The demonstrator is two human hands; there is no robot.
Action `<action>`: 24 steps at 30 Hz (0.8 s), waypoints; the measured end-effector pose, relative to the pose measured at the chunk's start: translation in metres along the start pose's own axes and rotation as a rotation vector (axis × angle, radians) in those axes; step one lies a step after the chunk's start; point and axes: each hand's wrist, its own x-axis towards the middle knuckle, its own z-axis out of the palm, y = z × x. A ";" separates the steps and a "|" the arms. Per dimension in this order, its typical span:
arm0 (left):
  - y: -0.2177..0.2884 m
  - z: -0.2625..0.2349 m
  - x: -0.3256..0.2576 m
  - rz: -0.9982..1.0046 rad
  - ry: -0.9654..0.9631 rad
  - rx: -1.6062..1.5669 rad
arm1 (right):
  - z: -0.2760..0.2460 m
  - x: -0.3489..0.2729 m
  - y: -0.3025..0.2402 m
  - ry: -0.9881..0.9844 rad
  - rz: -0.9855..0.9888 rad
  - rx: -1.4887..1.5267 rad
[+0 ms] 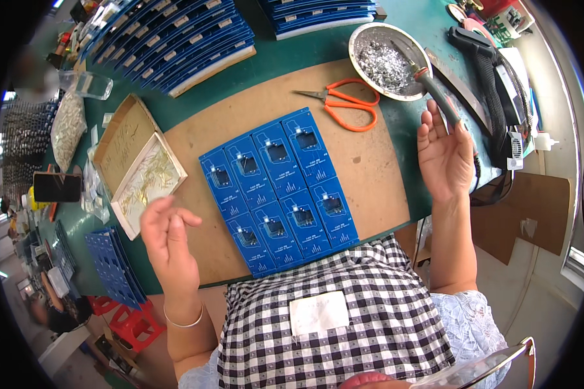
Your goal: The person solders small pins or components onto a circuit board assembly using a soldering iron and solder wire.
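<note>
Head view: soldering iron (440,99) lies over bowl (375,32), seemingly handy for right hand (446,162); left hand (173,249) beside box (124,146); cannot tell whether fingers grip.

Circuit board panel (281,194): deep blue, white printing, dark windows repeated in two rows.
Stacked boards (175,39): same blue, flecked with pale rectangles.
Soldering iron (438,96): grey handle, orange-red collar.
Scissors (339,104): bright orange handles, grey blades.
Bowl (355,57): pale metallic rim, silvery scraps inside.
Work mat (377,175): plain tan.
Table (292,57): dark green.
Apron (259,330): black-and-white check; plain off-white patch (319,314).
Sleeve (470,324): pale bluish-white, lace pattern.
Bangle (185,323): silver.
Stool (131,329): red.
Carton (122,144): brown cardboard, pale rim.
</note>
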 end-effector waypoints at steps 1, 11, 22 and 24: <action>0.001 -0.004 -0.006 0.033 0.013 -0.023 | -0.001 -0.003 0.005 0.020 0.005 -0.007; 0.004 0.016 -0.059 0.252 -0.402 0.821 | 0.043 -0.058 0.010 -0.846 -0.174 -1.209; -0.010 0.022 -0.057 0.291 -0.386 0.830 | 0.094 -0.073 0.038 -1.254 -0.494 -1.871; -0.013 0.022 -0.058 0.294 -0.357 0.807 | 0.102 -0.071 0.034 -1.304 -0.446 -1.862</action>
